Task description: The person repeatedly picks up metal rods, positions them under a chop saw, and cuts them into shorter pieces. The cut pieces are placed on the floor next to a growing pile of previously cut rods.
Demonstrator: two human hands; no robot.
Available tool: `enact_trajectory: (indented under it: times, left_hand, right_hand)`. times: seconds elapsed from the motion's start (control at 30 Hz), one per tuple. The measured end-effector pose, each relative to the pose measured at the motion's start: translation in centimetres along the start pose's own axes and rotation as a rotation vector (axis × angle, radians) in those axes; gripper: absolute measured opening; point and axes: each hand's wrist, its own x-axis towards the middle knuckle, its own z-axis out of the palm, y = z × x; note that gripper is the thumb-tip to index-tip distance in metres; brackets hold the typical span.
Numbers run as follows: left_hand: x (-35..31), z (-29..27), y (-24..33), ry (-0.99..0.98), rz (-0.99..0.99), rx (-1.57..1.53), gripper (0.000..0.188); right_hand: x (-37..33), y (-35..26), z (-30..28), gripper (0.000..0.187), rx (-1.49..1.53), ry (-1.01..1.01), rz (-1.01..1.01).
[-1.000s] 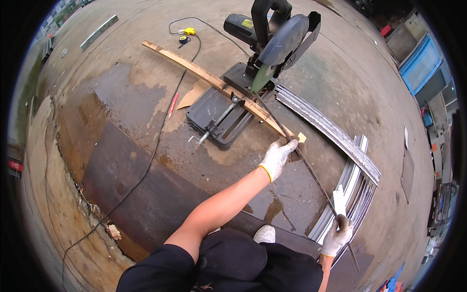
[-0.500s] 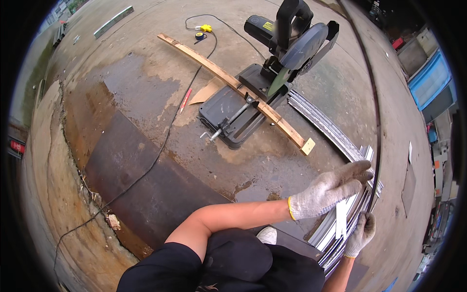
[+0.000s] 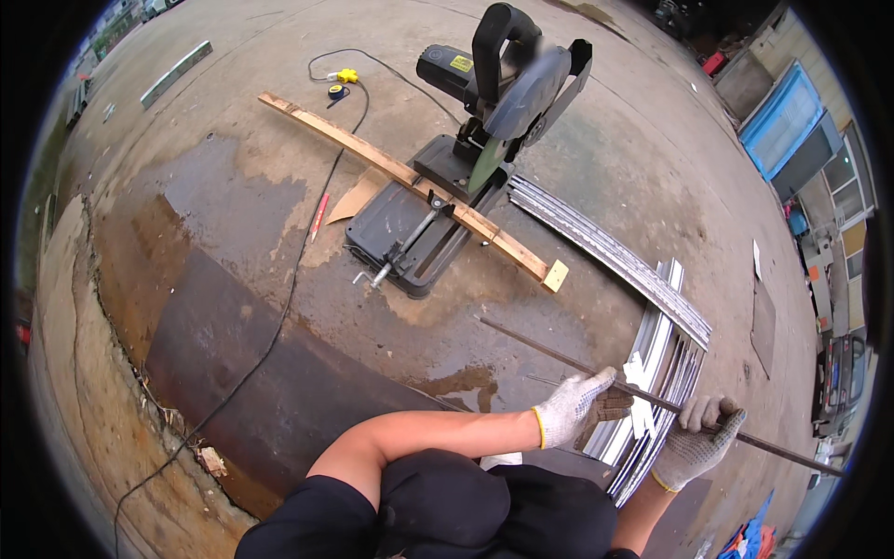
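Outdoor concrete yard point(image 3: 186, 307), stained and wet. A chop saw point(image 3: 466, 168) stands well apart from the hands, a wooden batten point(image 3: 410, 177) lying across its base; nothing metal is loaded yet. Bare ground lies between saw and person. Metal profiles point(image 3: 652, 373) are stacked nearby. Left hand point(image 3: 582, 419) and right hand point(image 3: 698, 443), gloved, each grip the thin steel rod point(image 3: 559, 354).
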Motion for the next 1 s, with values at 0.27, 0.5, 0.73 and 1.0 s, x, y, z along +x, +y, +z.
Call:
enact_trajectory:
  times: [0.27,0.5,0.73,1.0]
  left_hand:
    - [1.9,-3.4,4.2,0.206,0.248,0.16,0.029]
    - [2.2,-5.2,6.9,0.368,0.43,0.647,0.02]
    - [2.5,-6.9,8.8,0.507,0.492,0.614,0.019]
    - [2.4,-8.9,9.2,0.436,0.522,0.477,0.025]
  right_hand:
    - [-12.0,3.2,-6.2,0.04,0.273,0.736,0.276]
    - [-15.4,7.2,-3.6,0.047,0.356,1.078,0.559]
    - [-16.4,7.9,-4.2,0.048,0.298,1.065,0.678]
    - [-17.1,9.0,-5.2,0.045,0.312,0.998,0.691]
